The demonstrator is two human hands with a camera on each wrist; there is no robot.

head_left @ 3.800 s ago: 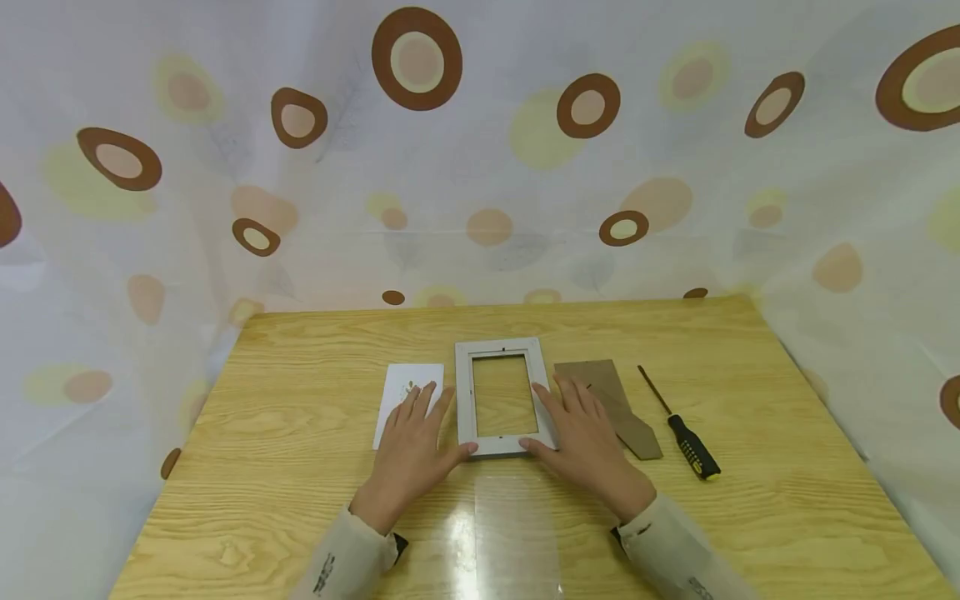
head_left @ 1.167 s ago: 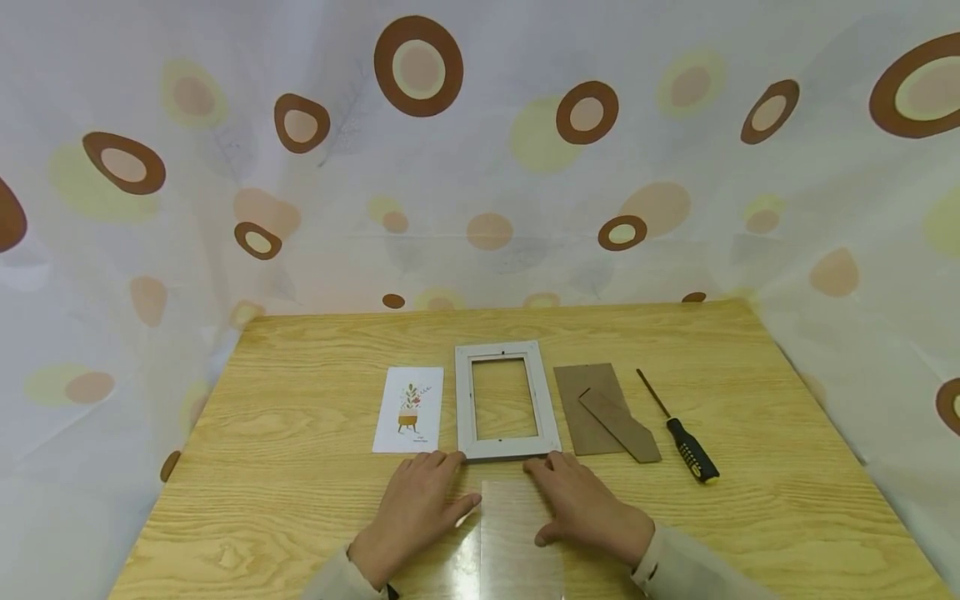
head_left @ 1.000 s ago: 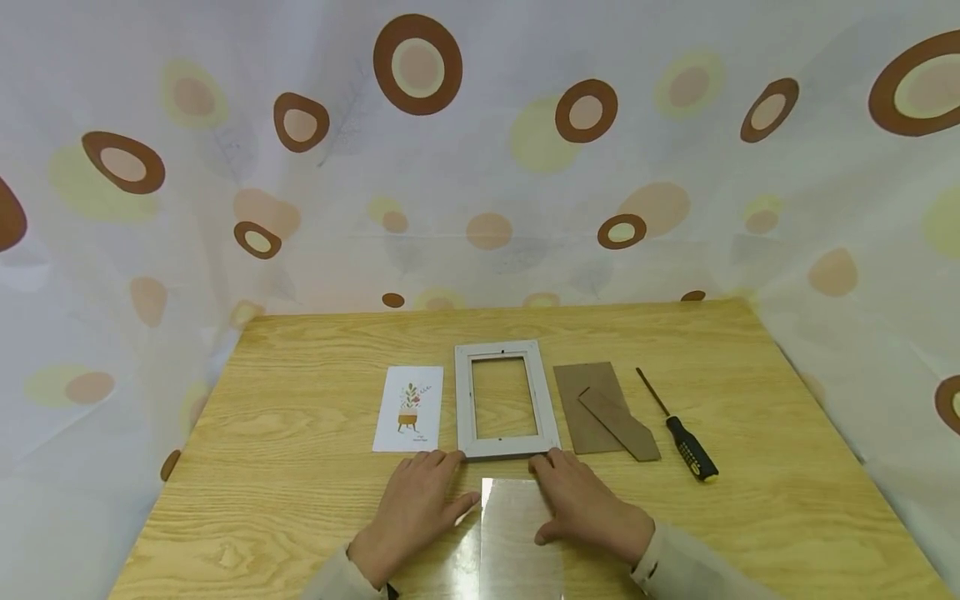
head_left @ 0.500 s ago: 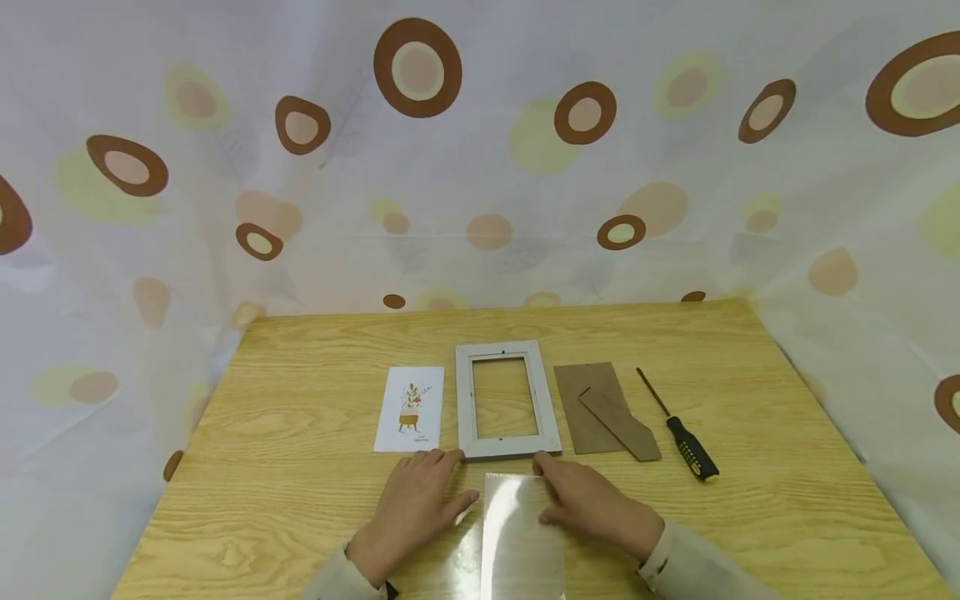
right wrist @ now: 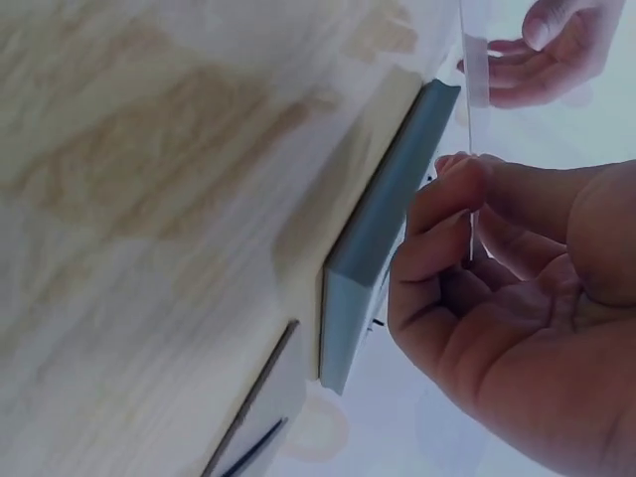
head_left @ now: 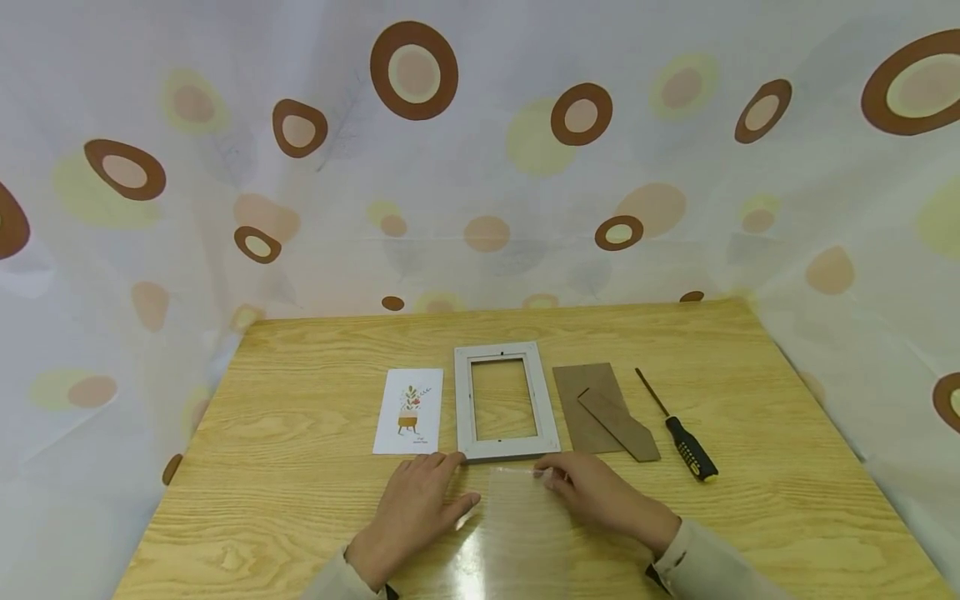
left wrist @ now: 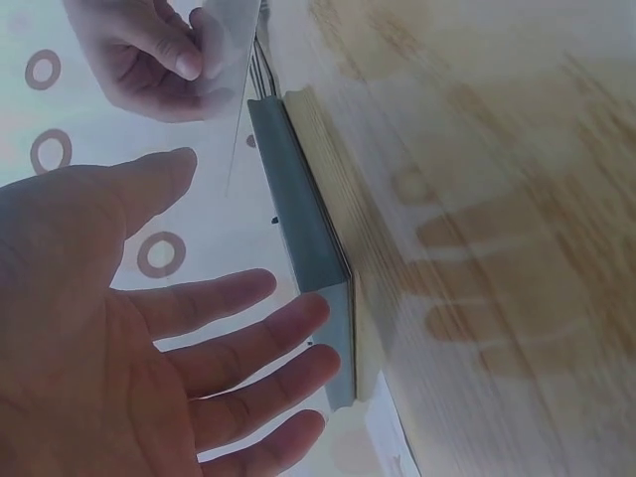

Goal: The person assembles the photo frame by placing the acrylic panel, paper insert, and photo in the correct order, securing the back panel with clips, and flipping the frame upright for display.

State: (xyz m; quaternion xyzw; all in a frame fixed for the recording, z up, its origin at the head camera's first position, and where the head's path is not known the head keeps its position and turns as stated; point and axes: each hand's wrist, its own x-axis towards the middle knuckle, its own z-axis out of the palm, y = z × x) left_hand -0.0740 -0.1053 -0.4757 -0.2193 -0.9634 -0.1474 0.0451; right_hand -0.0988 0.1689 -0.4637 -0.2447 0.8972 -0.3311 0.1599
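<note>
My right hand [head_left: 611, 500] pinches a clear plastic sheet [head_left: 525, 533] by its far right corner. In the right wrist view the thin sheet, seen edge-on, runs between the thumb and curled fingers [right wrist: 437, 238]. Its far edge is lifted, just in front of the photo frame [head_left: 463, 400]. That frame is pale grey-white with an open middle, lying flat on the table. My left hand [head_left: 416, 512] is spread with relaxed fingers, its fingertips close to the frame's near left corner. The left wrist view shows this left palm [left wrist: 99, 328] holding nothing.
A white card [head_left: 390, 421] with a potted plant print lies left of the frame. To the right are a brown backing board [head_left: 573, 417] with its stand leg [head_left: 622, 427], then a black-handled screwdriver [head_left: 692, 448]. A patterned curtain [head_left: 487, 183] surrounds the wooden table [head_left: 285, 400].
Both hands have drawn back from the frame's sides. My right hand has since closed on the clear sheet's corner, raising its far edge; the left hand has stayed nearly still this last second.
</note>
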